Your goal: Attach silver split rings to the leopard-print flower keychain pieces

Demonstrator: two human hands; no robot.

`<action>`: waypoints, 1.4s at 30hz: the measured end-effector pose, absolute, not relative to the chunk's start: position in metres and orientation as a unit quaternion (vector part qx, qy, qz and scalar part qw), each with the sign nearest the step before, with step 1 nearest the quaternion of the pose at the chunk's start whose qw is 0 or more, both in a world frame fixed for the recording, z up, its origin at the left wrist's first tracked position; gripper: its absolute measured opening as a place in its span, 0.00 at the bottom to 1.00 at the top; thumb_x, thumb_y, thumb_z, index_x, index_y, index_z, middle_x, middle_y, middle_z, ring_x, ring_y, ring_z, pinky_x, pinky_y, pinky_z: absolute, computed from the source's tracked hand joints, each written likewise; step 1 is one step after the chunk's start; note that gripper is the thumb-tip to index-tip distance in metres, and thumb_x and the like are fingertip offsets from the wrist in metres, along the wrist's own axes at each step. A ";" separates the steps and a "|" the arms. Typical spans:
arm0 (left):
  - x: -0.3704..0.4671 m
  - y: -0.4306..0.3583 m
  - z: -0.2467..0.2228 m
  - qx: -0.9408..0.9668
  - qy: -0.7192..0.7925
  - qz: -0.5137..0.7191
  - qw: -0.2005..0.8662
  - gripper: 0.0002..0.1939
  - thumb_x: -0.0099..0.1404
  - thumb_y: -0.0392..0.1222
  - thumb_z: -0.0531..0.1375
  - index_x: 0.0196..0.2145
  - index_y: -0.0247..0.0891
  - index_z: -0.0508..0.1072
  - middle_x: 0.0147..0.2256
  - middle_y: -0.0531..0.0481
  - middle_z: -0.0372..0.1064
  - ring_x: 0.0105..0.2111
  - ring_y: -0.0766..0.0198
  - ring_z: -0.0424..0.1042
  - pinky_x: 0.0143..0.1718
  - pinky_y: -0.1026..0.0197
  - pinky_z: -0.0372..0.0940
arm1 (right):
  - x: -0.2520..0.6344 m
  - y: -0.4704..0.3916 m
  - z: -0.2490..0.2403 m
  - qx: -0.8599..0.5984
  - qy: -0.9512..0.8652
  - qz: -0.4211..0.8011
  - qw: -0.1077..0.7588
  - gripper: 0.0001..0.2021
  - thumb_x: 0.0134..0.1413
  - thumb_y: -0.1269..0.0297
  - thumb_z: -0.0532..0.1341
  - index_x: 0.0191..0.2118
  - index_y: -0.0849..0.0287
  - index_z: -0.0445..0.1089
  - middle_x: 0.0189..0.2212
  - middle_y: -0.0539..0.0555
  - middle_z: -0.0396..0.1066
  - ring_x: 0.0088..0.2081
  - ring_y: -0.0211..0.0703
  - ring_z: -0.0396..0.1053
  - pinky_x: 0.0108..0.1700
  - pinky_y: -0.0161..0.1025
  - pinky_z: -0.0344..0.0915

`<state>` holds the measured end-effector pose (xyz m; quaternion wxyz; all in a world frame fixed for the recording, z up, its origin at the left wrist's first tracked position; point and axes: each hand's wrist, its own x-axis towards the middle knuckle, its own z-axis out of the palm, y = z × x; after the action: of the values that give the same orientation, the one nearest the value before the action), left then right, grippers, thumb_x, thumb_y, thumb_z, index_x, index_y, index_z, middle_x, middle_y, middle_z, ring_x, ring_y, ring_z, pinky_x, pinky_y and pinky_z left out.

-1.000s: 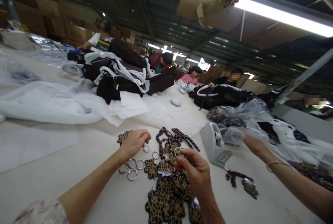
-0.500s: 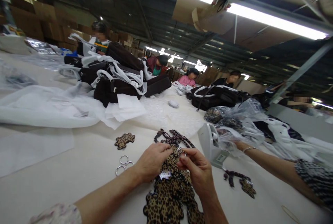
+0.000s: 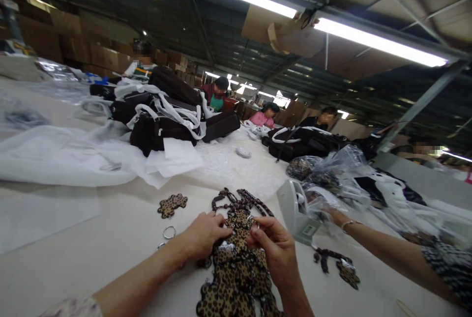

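Observation:
My right hand (image 3: 275, 248) is closed, thumb and forefinger pinching a silver metal ring (image 3: 251, 219) just over the pile. Leopard-print, flower-edged tags (image 3: 228, 273) lie heaped and overlapping below both hands, with shiny silver bits among them. At the left side of this heap is my left hand (image 3: 206, 236), fingers stretched out and their tips at the tags; it holds nothing visible. Dark patterned straps (image 3: 254, 199) spread out from the heap's far end. Left of my left hand lies a loose metal ring (image 3: 169, 232), and another is partly hidden by the forearm.
Two leopard-print tags (image 3: 172, 205) lie apart at left. A grey-white device (image 3: 300, 214) stands at right, beside a co-worker's arm (image 3: 376, 238) and a strapped tag (image 3: 347, 273). Black bags (image 3: 165, 132), white wrapping (image 3: 73, 155) and clear plastic (image 3: 342, 164) lie farther back. Several people work beyond.
My left hand has slid left off the middle of the tags to their edge. My right hand still pinches the ring. The view has shifted slightly.

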<state>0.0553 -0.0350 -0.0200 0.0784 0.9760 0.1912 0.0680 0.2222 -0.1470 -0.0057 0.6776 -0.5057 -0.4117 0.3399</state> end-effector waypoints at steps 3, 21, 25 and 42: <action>0.061 -0.039 -0.021 0.977 0.193 0.081 0.039 0.12 0.60 0.30 0.57 0.41 0.37 0.73 0.40 0.42 0.70 0.40 0.52 0.68 0.39 0.53 0.62 | 0.221 -0.146 -0.007 -0.507 -0.412 0.345 0.674 0.12 0.44 0.60 0.72 0.34 0.58 0.76 0.20 0.48 0.73 0.23 0.39 0.73 0.26 0.35 0.72; 0.045 -0.028 -0.005 0.629 0.277 0.306 0.659 0.08 0.52 0.42 0.58 0.27 0.37 0.62 0.29 0.51 0.66 0.28 0.65 0.69 0.24 0.65 0.68 | 0.209 -0.142 -0.017 -0.496 -0.401 0.403 0.656 0.13 0.44 0.59 0.72 0.34 0.59 0.74 0.19 0.47 0.71 0.21 0.37 0.71 0.23 0.32 0.68; 0.045 -0.040 -0.001 0.710 0.218 0.233 0.628 0.04 0.53 0.39 0.57 0.29 0.36 0.67 0.24 0.56 0.65 0.24 0.68 0.66 0.21 0.69 0.61 | 0.195 -0.137 -0.019 -0.457 -0.394 0.448 0.660 0.12 0.43 0.59 0.73 0.31 0.59 0.74 0.18 0.46 0.71 0.19 0.35 0.70 0.22 0.30 0.67; 0.047 -0.044 -0.008 0.598 0.242 0.316 0.696 0.18 0.46 0.30 0.56 0.37 0.37 0.63 0.33 0.54 0.71 0.30 0.68 0.66 0.31 0.64 0.56 | 0.204 -0.134 -0.030 -0.465 -0.388 0.477 0.637 0.12 0.44 0.60 0.73 0.32 0.60 0.74 0.17 0.47 0.72 0.18 0.33 0.68 0.21 0.28 0.66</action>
<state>0.0470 -0.0438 -0.0080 0.6956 0.5981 0.2421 0.3160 0.2035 -0.1336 -0.0295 0.6369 -0.4651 -0.3881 0.4768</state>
